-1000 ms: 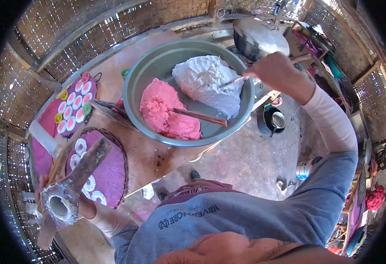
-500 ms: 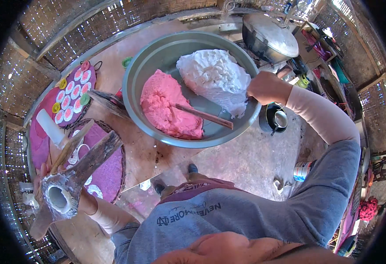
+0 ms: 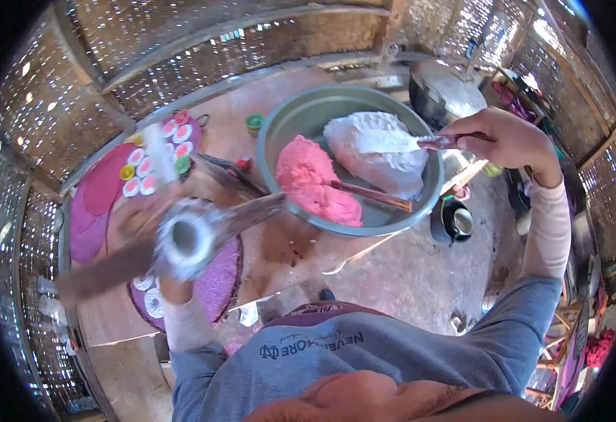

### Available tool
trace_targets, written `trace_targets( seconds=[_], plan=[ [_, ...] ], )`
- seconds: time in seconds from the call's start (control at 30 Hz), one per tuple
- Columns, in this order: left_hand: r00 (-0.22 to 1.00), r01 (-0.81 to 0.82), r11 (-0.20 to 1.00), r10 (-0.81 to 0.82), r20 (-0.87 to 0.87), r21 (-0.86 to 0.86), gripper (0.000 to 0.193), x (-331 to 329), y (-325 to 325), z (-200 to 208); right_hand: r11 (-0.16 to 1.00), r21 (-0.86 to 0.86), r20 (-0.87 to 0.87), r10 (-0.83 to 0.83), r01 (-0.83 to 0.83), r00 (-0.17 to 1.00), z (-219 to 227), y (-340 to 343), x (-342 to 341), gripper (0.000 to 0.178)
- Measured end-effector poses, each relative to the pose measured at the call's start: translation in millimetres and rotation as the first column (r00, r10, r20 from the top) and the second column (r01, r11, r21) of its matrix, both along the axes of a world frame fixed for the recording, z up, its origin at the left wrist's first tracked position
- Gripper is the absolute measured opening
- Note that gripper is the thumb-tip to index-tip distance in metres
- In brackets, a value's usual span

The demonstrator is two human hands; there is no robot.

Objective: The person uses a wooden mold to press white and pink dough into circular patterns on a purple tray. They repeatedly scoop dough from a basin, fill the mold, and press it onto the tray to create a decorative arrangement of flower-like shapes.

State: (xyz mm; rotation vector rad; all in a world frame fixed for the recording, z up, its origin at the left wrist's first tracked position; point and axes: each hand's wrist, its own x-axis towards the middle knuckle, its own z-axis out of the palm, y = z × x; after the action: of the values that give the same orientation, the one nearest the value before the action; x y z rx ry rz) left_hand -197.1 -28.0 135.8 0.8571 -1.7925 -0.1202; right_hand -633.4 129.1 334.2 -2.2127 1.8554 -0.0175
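My right hand (image 3: 515, 144) grips the wooden handle of a spatula (image 3: 448, 141), its blade level and loaded with white paste above the basin. The grey-green basin (image 3: 267, 144) holds a mound of pink paste (image 3: 306, 169) on the left and a mound of white paste (image 3: 406, 172) on the right. A second wooden-handled tool (image 3: 374, 195) leans in the pink paste. My left hand (image 3: 143, 211), blurred by motion, holds a wooden press (image 3: 248, 214) with long arms; its round, paste-smeared opening points up. Behind it rises a blurred white cylinder (image 3: 157, 151), apparently part of the press.
A purple round mat (image 3: 213, 281) with white looped pieces lies at the near left. Beyond it are pink-and-white rounds (image 3: 143, 167) on purple sheeting. Green rings (image 3: 254, 123) are stacked left of the basin. A lidded pot (image 3: 452, 88) and a dark pan (image 3: 450, 219) stand to the right.
My right hand has moved from the basin's rim and lifted the spatula with white paste into view. The press in my left hand has moved up and right, towards the basin. The head view has shifted.
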Motion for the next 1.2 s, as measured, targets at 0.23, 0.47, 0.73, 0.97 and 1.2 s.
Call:
trace_targets(
  seconds=[0.23,0.47,0.73,0.97,1.2],
  plan=[
    [0.982,0.098,0.975,-0.128,-0.14,-0.2,0.032,-53,-8,54,0.94,0.31,0.787,-0.172,-0.139,0.593,-35,-29,77,0.029],
    [0.992,0.046,0.97,-0.017,0.122,-0.238,0.031,-11,-4,52,0.965,0.082,0.555,0.162,-0.248,0.816,-64,-82,161,0.027],
    [0.936,0.016,0.988,0.039,0.35,-0.155,0.028,16,-16,64,0.733,-0.595,-0.437,0.052,-0.331,0.898,-90,-52,286,0.018],
    [0.96,-0.233,0.926,0.268,0.085,-0.296,0.036,45,-41,44,0.691,-0.723,0.039,0.043,-0.001,0.998,-100,-28,256,0.021],
    [-0.33,0.805,0.407,-0.297,-0.896,-0.431,0.023,0,-53,8,0.724,-0.544,0.677,0.079,0.425,0.731,-180,-51,297,0.025]
  ],
)
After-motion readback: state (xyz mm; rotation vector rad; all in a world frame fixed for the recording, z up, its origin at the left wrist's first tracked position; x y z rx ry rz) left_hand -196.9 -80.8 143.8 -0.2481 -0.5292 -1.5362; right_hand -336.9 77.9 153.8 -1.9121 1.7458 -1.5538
